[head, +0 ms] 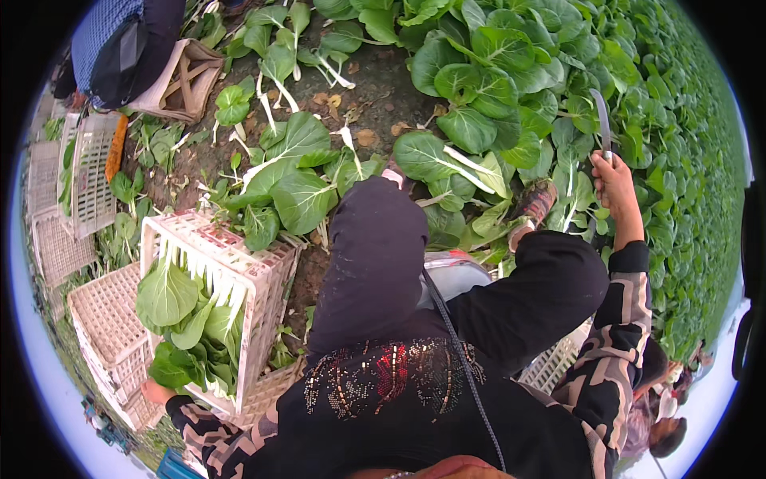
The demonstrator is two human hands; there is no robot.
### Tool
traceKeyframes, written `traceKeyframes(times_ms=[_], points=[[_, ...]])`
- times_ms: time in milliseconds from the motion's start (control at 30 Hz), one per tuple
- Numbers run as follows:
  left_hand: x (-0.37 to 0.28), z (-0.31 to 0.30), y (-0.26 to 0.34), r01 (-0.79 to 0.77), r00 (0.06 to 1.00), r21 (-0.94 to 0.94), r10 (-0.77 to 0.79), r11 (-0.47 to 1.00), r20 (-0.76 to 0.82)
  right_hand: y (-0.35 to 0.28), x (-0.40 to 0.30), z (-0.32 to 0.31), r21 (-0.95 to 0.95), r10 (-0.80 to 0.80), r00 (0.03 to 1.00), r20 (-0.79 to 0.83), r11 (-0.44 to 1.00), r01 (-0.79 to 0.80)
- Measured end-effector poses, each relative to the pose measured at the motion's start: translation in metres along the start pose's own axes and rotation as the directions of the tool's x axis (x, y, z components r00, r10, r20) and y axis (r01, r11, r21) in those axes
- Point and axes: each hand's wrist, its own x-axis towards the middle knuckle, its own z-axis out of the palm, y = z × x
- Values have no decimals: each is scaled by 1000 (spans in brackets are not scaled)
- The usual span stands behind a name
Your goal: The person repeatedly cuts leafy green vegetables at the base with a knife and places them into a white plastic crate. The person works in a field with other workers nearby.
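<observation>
My right hand grips the handle of a slightly curved knife, its blade pointing up and away over the bok choy rows. At lower left, my left hand is at the near end of a white plastic crate. Leaves and the crate hide most of its fingers, so whether it holds the crate or a plant cannot be told. Inside that crate lie bok choy plants, their white stalks lined along one side. Cut bok choy leaves are scattered on the soil in front of my knees.
Another plastic crate adjoins the filled one, and more crates stand further left. A co-worker is at upper left near a wooden crate. Standing bok choy fills the right. Other people are at lower right.
</observation>
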Motion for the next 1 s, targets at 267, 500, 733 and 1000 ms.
traceKeyframes(times_ms=[267, 500, 733, 1000], points=[[-274, 252, 455, -754, 265, -493, 888, 433, 375, 113, 20, 17, 205, 332, 943, 8, 923, -326], [-702, 347, 559, -91, -797, -985, 604, -146, -16, 174, 56, 34, 117, 395, 891, 224, 897, -427], [-859, 430, 565, -398, -917, -671, 281, -625, 282, 193, 97, 74, -39, 231, 961, 151, 973, -227], [-778, 496, 570, -708, -627, -418, 235, -570, 743, 173, 153, 94, -52, -41, 977, 208, 997, 53]])
